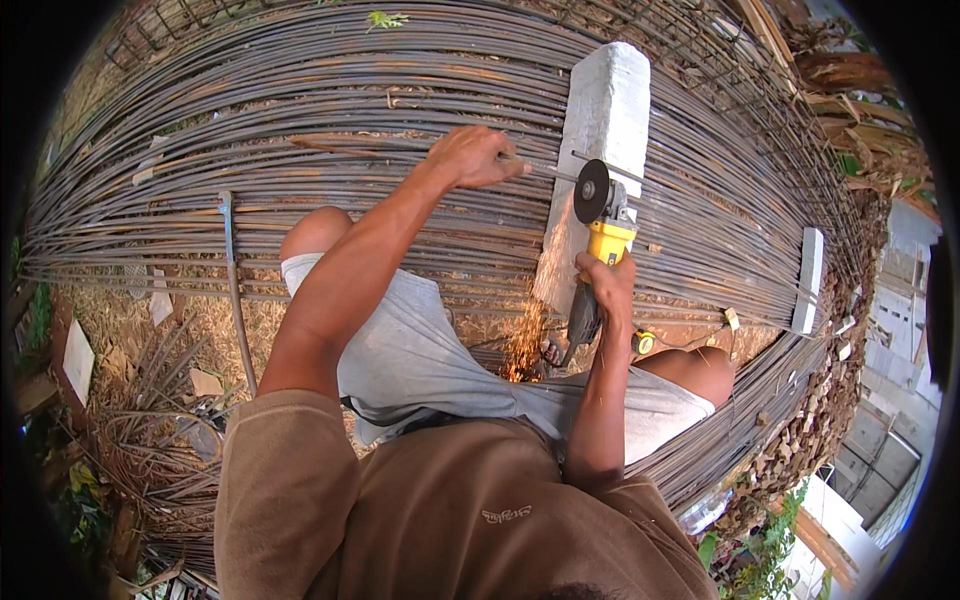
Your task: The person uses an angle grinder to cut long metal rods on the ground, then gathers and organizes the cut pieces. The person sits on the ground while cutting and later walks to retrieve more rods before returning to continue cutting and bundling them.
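Observation:
My right hand (608,282) is wrapped round the body of a yellow angle grinder (609,242). Its dark cutting disc (590,197) meets a thin steel rod (550,171) over a long pale block (612,100). Further left, my left hand (475,158) is closed on that rod. Orange sparks (525,345) stream from the disc down past the block toward my foot (550,352). The exact cutting point is partly hidden by the disc.
Many long steel bars (390,225) lie side by side across the ground. A blue-ended metal bar (232,260) lies to my left. Beside my right knee are a yellow-and-black tape measure (643,342) and, further right, a smaller pale block (809,280). Wood offcuts (815,400) are heaped beyond.

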Motion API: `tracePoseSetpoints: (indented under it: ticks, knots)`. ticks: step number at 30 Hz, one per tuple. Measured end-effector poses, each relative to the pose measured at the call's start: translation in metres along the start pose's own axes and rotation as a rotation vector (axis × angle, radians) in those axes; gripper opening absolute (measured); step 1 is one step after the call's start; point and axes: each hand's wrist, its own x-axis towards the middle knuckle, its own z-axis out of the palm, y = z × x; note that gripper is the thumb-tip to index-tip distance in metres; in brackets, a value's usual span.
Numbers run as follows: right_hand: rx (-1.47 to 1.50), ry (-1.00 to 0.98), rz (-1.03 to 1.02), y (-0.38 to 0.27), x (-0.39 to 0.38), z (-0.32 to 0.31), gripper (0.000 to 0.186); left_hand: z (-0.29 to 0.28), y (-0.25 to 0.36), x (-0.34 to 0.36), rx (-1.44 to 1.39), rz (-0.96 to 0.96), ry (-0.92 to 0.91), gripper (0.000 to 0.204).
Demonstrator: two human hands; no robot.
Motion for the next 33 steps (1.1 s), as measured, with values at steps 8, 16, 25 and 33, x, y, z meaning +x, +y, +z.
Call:
tracePoseSetpoints:
  ticks: [8,16,25,33]
  knots:
    - [0.029,0.015,0.024,-0.006,-0.004,0.003,0.035,0.002,-0.003,-0.001,-0.005,0.022,0.027,0.066]
    - [-0.052,0.010,0.021,-0.004,0.007,0.002,0.048,0.002,-0.001,-0.001,-0.013,0.002,0.003,0.072]
    - [0.002,0.020,-0.006,-0.001,-0.003,0.002,0.034,0.002,-0.004,-0.001,-0.030,0.012,0.037,0.071]
    - [-0.029,0.020,0.019,-0.003,-0.003,0.002,0.035,0.002,-0.003,0.000,-0.015,-0.003,0.039,0.069]
